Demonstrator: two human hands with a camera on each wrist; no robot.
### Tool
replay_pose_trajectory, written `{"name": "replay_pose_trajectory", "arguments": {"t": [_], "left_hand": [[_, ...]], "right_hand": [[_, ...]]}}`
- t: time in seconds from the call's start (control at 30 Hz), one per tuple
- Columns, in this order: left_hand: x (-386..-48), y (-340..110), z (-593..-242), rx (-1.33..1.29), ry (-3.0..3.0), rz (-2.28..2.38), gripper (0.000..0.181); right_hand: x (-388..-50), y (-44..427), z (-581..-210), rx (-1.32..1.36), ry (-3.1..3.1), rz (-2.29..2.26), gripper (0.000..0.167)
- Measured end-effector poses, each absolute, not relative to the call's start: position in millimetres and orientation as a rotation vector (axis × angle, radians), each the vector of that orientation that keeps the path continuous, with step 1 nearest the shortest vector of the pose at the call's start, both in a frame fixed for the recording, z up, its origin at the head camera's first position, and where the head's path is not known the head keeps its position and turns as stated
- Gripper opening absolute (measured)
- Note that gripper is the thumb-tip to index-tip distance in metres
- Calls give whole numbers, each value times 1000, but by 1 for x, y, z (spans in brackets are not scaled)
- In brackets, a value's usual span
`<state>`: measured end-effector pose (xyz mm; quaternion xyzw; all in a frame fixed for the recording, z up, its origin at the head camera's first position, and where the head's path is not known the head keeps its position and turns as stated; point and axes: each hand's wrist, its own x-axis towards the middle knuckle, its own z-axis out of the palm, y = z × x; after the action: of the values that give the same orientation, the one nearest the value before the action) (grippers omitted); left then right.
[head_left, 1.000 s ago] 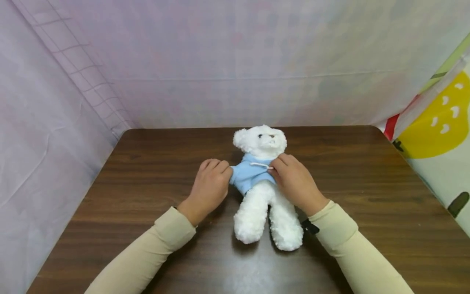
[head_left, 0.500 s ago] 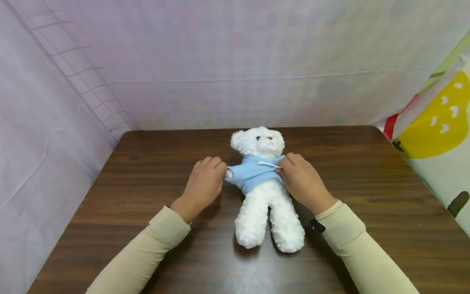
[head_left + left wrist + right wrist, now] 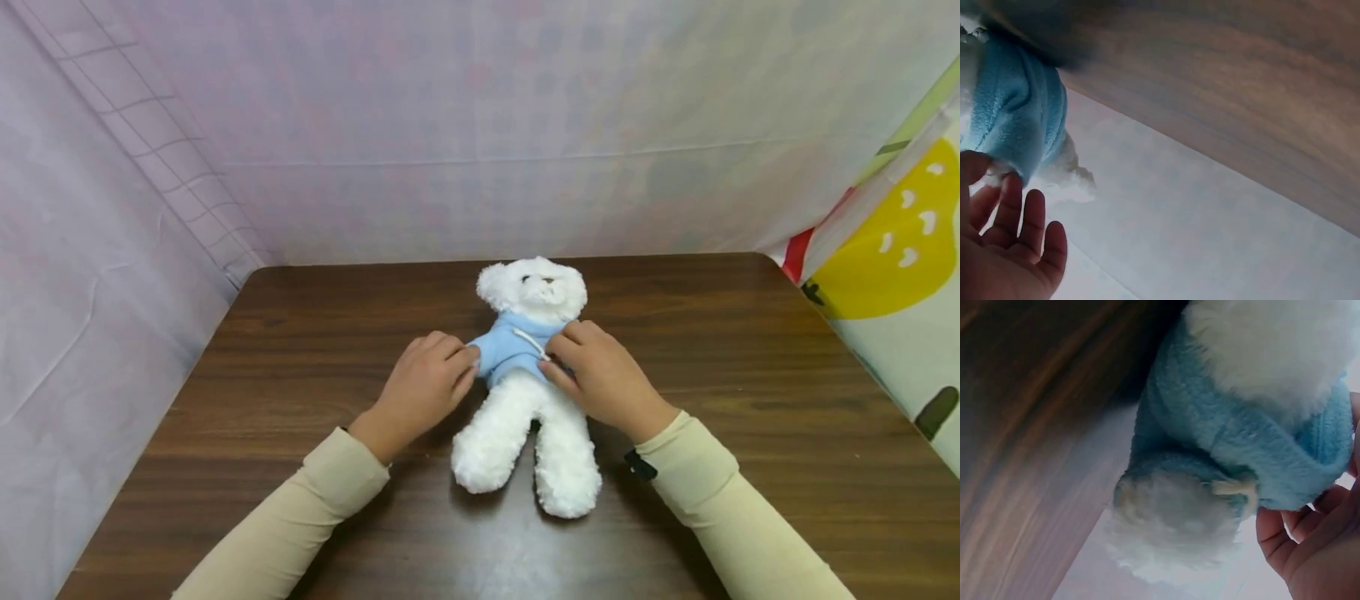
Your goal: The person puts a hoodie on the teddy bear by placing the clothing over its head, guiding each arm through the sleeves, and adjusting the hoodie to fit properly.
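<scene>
A white plush teddy bear (image 3: 536, 292) lies on its back, head away from me, dressed in a light blue top (image 3: 498, 342) with a white drawstring (image 3: 527, 338). My left hand (image 3: 422, 385) pinches the end of the sleeve on the left; in the left wrist view, thumb and index finger meet at the blue cuff (image 3: 1019, 150), where a bit of white fur shows. Over the right side of the bear's chest, my right hand (image 3: 606, 377) grips the top with curled fingers. The right wrist view shows the other white paw (image 3: 1169, 515) poking out of its sleeve.
The bear rests on a dark brown wooden table (image 3: 322, 308). Behind it hangs a pale patterned cloth (image 3: 480, 125), with another white cloth (image 3: 90, 275) on the left. At the right is a printed sheet (image 3: 892, 242) with a yellow shape.
The left sleeve was stretched out to the left half a second ago and is now slacker. My hands have come closer together, and the bear's legs have swung to the left.
</scene>
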<state>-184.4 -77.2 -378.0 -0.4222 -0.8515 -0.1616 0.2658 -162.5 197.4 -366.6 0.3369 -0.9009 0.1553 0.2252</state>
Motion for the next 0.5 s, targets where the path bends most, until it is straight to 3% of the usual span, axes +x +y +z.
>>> {"name": "replay_pose_trajectory", "arguments": {"t": [0.2,0.4,0.5], "left_hand": [[-188,-73,-381,-1069,-2381,-428,11],[-189,-70,-386,-1056,-2385,-374,22],[-189,-69,-388,-1050,-2373,-326,25]], "right_hand": [[-164,197,-368,984,-2466,447,21],[-163,190,-367,1014,-2525,412,35],[-165,186,-368,1011,-2535,382,31]]}}
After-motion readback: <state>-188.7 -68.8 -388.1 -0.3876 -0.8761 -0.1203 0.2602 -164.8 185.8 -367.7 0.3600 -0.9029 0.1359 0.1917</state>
